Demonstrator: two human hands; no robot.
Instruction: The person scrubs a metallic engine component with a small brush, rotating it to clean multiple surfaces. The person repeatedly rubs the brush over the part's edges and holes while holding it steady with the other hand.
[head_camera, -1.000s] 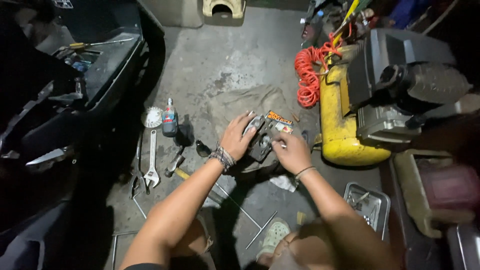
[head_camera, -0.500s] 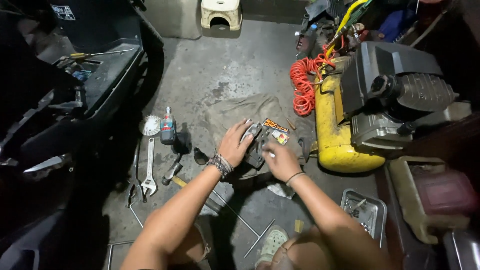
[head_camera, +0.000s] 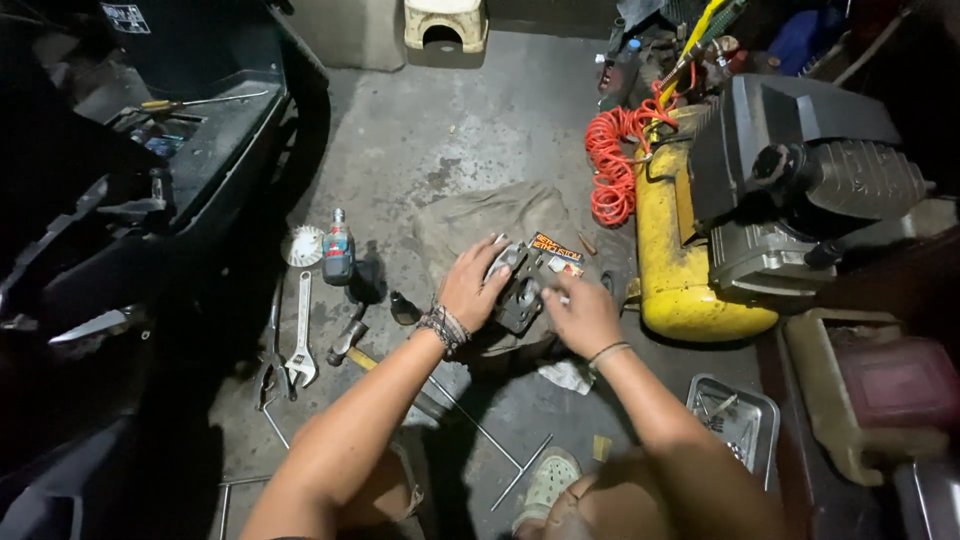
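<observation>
My left hand (head_camera: 472, 284) and my right hand (head_camera: 580, 314) both grip a dark grey metal engine part (head_camera: 520, 292) held low over a dirty cloth (head_camera: 480, 215) spread on the concrete floor. The left hand clasps its left side, with a beaded bracelet on the wrist. My right hand covers its right side, fingers curled onto it. A small orange and black packet (head_camera: 556, 250) lies just behind the part.
A yellow air compressor (head_camera: 680, 270) with a black motor and coiled orange hose (head_camera: 612, 165) stands at right. An adjustable wrench (head_camera: 301, 345), small bottle (head_camera: 338, 255), white fan disc (head_camera: 304, 245), long rods and a metal tray (head_camera: 735, 420) lie around. A dark scooter body (head_camera: 110, 200) fills the left.
The view has shifted slightly; both hands stay on the metal part over the cloth, with the right hand now pressed closer onto its right side.
</observation>
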